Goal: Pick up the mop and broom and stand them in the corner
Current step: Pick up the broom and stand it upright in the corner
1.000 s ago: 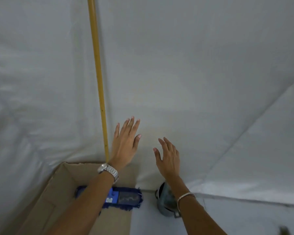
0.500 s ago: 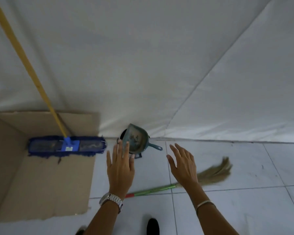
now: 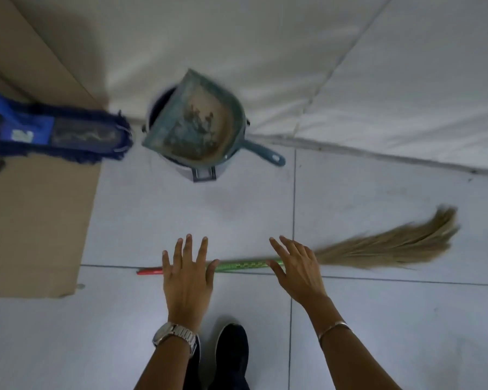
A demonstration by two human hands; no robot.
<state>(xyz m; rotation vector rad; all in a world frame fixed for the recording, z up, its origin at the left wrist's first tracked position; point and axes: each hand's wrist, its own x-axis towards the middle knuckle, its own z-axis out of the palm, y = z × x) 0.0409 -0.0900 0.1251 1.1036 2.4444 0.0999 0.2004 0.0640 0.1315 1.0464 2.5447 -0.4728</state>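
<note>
Head view: broom (image 3: 293,260) lies flat on the tiled floor (image 3: 378,319) across the centre of the frame, bristles toward the right edge, red handle tip at centre left. Left hand (image 3: 188,274) and right hand (image 3: 297,270) are both spread wide and empty, positioned over the green handle section; contact with it cannot be confirmed. Mop (image 3: 54,133) head rests on cardboard (image 3: 34,220) at upper left; its handle is out of frame. A dustpan (image 3: 197,122) sits on a bin (image 3: 200,171) at upper centre, just beside the mop head. Assessed risk: lifting the broom by one end could swing the bristles into the dustpan and tip its debris. A shoe (image 3: 231,353) at lower centre stands close to the handle; stepping forward could roll it away.
</note>
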